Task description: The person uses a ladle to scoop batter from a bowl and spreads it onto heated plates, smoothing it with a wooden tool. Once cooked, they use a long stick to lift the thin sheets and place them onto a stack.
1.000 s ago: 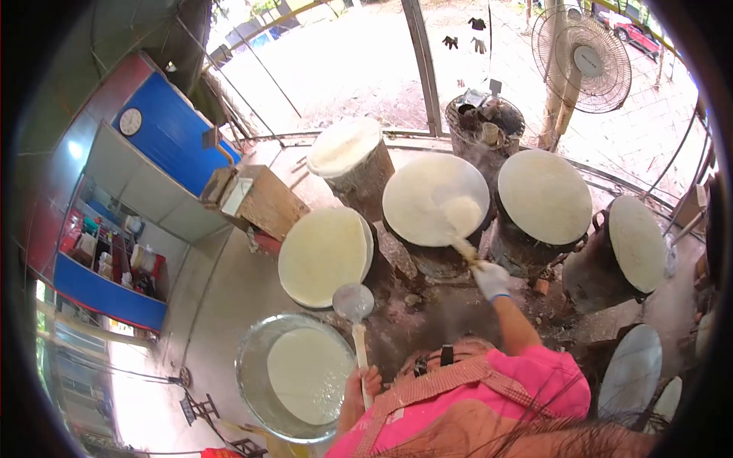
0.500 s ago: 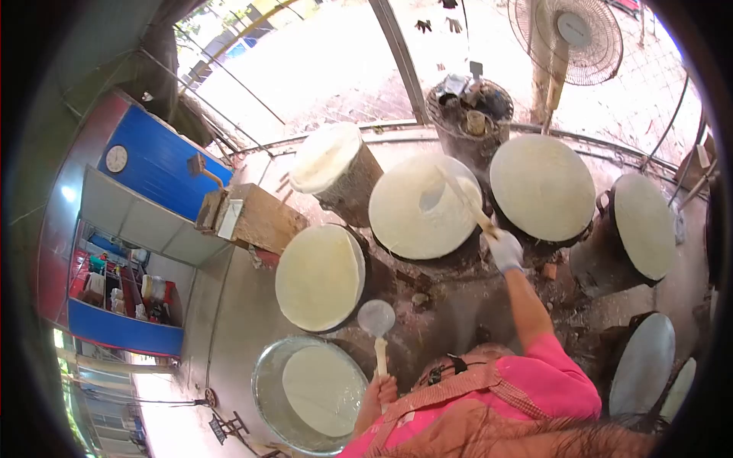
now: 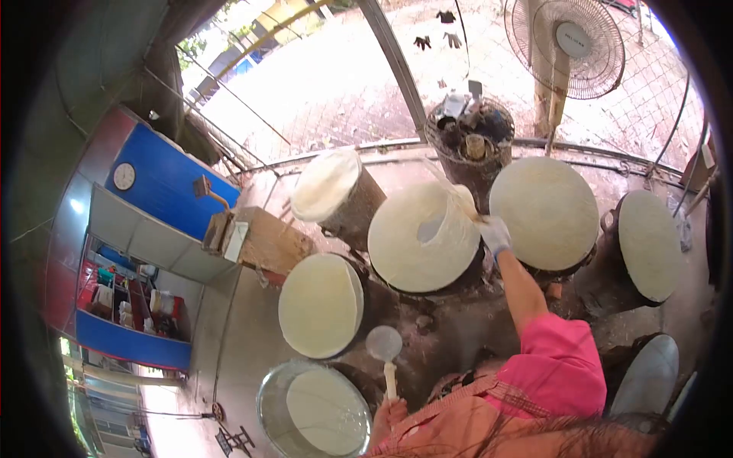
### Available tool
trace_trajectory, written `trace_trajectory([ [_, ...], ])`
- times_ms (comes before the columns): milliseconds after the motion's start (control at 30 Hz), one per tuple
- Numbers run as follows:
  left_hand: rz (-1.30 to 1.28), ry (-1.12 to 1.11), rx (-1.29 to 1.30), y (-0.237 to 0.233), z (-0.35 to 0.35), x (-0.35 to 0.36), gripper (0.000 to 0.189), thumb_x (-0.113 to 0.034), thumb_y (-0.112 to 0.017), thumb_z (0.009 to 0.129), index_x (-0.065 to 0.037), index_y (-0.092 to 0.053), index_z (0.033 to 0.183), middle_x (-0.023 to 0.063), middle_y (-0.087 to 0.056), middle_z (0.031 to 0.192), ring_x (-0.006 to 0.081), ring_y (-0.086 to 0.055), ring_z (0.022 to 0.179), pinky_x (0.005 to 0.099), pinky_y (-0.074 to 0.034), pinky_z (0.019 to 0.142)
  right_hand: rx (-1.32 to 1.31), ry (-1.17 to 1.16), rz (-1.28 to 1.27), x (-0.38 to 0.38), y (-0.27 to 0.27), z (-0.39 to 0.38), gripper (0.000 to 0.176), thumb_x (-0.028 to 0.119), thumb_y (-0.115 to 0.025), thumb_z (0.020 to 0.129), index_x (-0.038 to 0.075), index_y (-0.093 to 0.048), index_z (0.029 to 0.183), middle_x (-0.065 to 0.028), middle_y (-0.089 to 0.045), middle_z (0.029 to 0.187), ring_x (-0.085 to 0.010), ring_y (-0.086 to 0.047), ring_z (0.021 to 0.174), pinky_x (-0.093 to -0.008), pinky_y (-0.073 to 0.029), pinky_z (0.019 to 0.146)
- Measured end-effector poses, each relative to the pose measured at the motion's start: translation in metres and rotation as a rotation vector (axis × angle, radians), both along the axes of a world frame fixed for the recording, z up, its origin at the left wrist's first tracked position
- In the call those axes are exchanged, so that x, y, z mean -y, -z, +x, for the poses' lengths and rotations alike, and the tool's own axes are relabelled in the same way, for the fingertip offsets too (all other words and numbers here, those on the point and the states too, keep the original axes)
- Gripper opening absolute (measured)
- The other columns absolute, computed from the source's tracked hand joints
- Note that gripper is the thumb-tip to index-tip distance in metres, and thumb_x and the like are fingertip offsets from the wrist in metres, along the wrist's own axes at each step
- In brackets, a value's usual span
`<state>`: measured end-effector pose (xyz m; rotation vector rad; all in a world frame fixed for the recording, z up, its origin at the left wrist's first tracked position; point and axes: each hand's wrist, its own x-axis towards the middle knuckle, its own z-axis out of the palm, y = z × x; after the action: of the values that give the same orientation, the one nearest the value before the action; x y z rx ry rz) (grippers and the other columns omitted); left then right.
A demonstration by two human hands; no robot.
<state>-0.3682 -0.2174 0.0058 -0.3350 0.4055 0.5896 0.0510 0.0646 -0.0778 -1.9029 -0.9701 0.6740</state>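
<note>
My right hand (image 3: pixel 496 233), in a white glove, is closed around the handle end of a long thin flat stick (image 3: pixel 441 174). The stick reaches over the far right edge of a round cream-coloured top (image 3: pixel 405 252) on a drum-like stand. A thin pale sheet (image 3: pixel 460 210) is bunched up beside the stick, and a grey patch (image 3: pixel 431 227) shows next to it. Low in the view, my bare left hand (image 3: pixel 393 412) grips the pale handle of a ladle (image 3: pixel 383 343), its round bowl pointing away from me. Left of that hand stands a metal basin (image 3: pixel 267 404) with creamy white liquid.
More round pale tops surround me, at left (image 3: pixel 321 305), back left (image 3: pixel 328 187), right (image 3: pixel 544 214) and far right (image 3: pixel 649 244). A dark drum (image 3: pixel 469 172) holding odds and ends stands behind, near a fan (image 3: pixel 569 46). A brown box (image 3: pixel 267 240) sits left.
My right hand and the stick have shifted slightly up and left relative to the middle top. The pale sheet there is now bunched up by the stick. My left hand still grips the ladle.
</note>
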Motion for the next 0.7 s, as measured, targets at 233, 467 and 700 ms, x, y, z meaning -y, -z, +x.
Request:
trace_trajectory([
  [233, -0.016, 0.031, 0.164, 0.058, -0.046, 0.006, 0.018, -0.018, -0.043, 0.092, -0.009, -0.052, 0.079, -0.0044, -0.032, 0.052, 0.0046, -0.029, 0.038, 0.0189, -0.027, 0.035, 0.104, -0.235, -0.117, 0.079, -0.013, -0.054, 0.037, 0.039, -0.065, 0.073, 0.008, -0.068, 0.092, -0.0134, -0.066, 0.092, -0.0251, -0.064, 0.089, -0.0343, -0.048, 0.078],
  [467, -0.124, -0.106, 0.096, 0.056, -0.078, 0.006, 0.022, -0.012, -0.046, 0.088, -0.005, -0.042, 0.067, -0.0008, -0.032, 0.053, 0.0072, -0.033, 0.04, 0.0222, -0.03, 0.036, -0.709, 0.033, 0.143, 0.124, 0.042, -0.058, 0.018, 0.013, -0.068, 0.074, 0.001, -0.07, 0.087, -0.0011, -0.062, 0.068, -0.0098, -0.053, 0.056, -0.0264, -0.042, 0.052],
  [700, -0.208, -0.124, 0.095, 0.042, -0.066, -0.015, 0.027, -0.013, -0.044, 0.088, -0.008, -0.036, 0.062, -0.0006, -0.032, 0.051, 0.0084, -0.034, 0.04, 0.0223, -0.031, 0.038, -0.23, -0.021, -0.026, 0.128, 0.019, -0.028, 0.028, 0.025, -0.065, 0.076, 0.007, -0.069, 0.097, -0.0115, -0.068, 0.084, -0.0188, -0.064, 0.078, -0.0315, -0.047, 0.074],
])
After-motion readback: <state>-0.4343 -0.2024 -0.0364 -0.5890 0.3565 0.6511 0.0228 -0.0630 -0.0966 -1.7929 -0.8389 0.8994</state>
